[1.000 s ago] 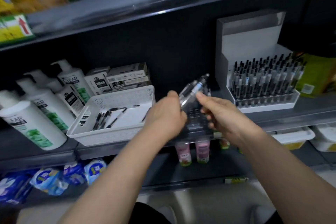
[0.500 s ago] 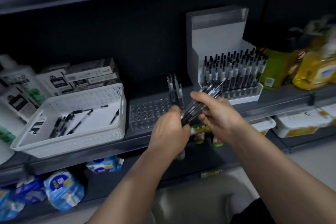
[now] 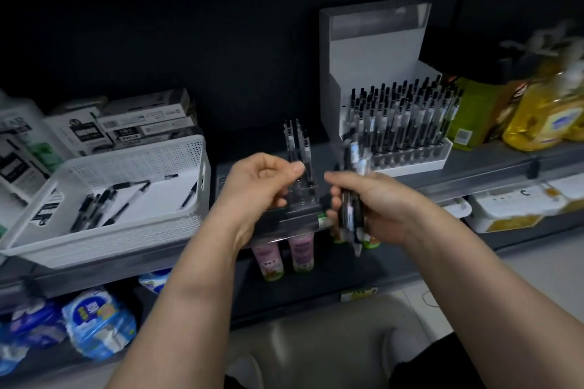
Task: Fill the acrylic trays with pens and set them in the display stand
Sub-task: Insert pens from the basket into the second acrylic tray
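A clear acrylic tray (image 3: 303, 206) with rows of holes lies on the dark shelf in front of me. A few black-and-clear pens (image 3: 298, 142) stand upright in it. My left hand (image 3: 256, 186) pinches one of these standing pens between thumb and forefinger. My right hand (image 3: 382, 208), just right of the tray, grips a blurred bundle of pens (image 3: 350, 215) held nearly upright. Behind it on the shelf stands the white display stand (image 3: 373, 50), holding a tray full of upright pens (image 3: 404, 117).
A white perforated basket (image 3: 104, 240) with several loose pens (image 3: 104, 208) sits on the shelf at left, with pen boxes (image 3: 142, 123) behind it. Yellow bottles (image 3: 543, 117) stand at right. Small pink bottles (image 3: 284, 256) and blue packs (image 3: 98, 322) fill the lower shelves.
My left hand left the bundle and went to the pens standing in the tray. The right hand swung the bundle from slanted to nearly upright. My view has shifted down and to the right.
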